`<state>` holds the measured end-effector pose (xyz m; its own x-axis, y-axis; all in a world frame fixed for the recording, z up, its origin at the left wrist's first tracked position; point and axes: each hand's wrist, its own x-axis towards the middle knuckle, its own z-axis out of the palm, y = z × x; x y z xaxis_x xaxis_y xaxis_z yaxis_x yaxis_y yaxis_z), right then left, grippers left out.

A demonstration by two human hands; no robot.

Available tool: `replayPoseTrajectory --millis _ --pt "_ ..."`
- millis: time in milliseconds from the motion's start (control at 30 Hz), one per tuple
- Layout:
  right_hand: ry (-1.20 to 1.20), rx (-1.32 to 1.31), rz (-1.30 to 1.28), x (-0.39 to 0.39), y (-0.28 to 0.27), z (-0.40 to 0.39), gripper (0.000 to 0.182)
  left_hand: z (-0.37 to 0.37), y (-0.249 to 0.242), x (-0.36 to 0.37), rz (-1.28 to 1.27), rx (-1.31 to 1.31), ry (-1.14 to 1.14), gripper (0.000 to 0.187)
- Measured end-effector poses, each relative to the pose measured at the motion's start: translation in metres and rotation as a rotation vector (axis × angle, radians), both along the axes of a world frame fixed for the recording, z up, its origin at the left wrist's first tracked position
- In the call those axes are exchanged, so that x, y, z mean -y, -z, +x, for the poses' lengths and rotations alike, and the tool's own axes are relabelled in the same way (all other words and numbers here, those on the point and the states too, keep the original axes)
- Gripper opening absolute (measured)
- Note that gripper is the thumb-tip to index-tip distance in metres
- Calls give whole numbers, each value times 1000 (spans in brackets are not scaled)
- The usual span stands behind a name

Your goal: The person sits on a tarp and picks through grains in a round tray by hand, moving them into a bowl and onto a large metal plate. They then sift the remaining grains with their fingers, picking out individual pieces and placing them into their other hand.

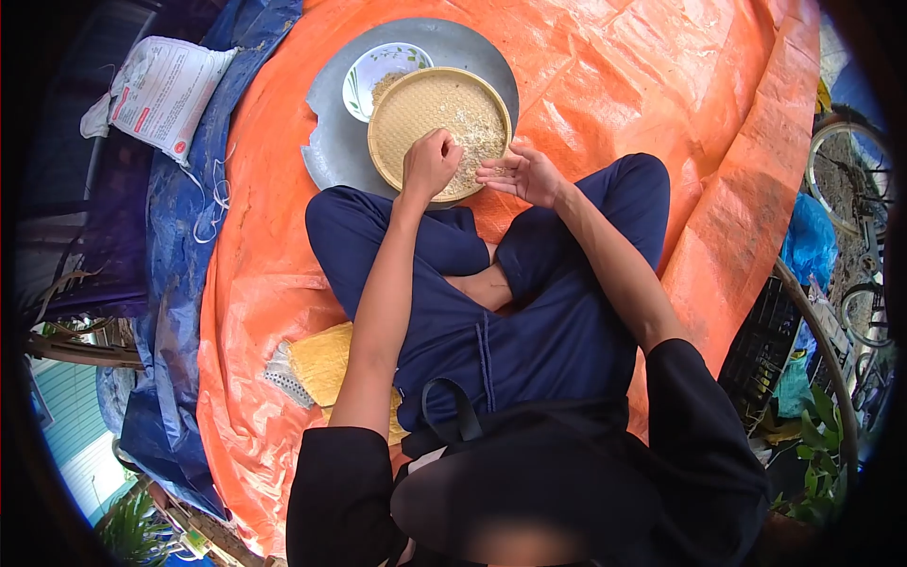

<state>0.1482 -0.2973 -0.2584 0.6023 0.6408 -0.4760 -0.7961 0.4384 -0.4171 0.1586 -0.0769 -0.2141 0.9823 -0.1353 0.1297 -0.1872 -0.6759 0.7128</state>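
A round woven winnowing basket (397, 123) holds pale grains (482, 123) scattered mostly over its right half. It rests on a large grey metal tray (331, 85) with a broken left edge, overlapping a white bowl with a green leaf pattern (364, 80). Some brownish grain shows inside that bowl. My left hand (432, 163) is over the basket's lower part, fingers curled closed; whatever may be inside them is hidden. Palm up at the basket's lower right rim, my right hand (529, 177) has its fingers stretched out, with nothing visible lying on it.
My crossed legs (576, 274) are close below the tray, on an orange tarp (605, 85). A white printed sack (170, 94) lies at upper left on a blue tarp (175, 331). Yellow folded material (321, 364) sits by my left arm. At far right are a black crate (761, 350) and bicycle wheels (846, 170).
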Motion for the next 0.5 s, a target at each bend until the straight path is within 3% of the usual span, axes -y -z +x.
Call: replayPoseTrajectory --millis 167,300,500 --pt "90 -2 -122 0 2 1 59 0 -7 -23 326 -243 -53 25" --pt "131 -8 -150 0 3 1 59 -1 3 -27 316 -186 -59 21" --pt "126 -6 -190 0 6 -1 59 -2 24 -21 276 -156 163 10"
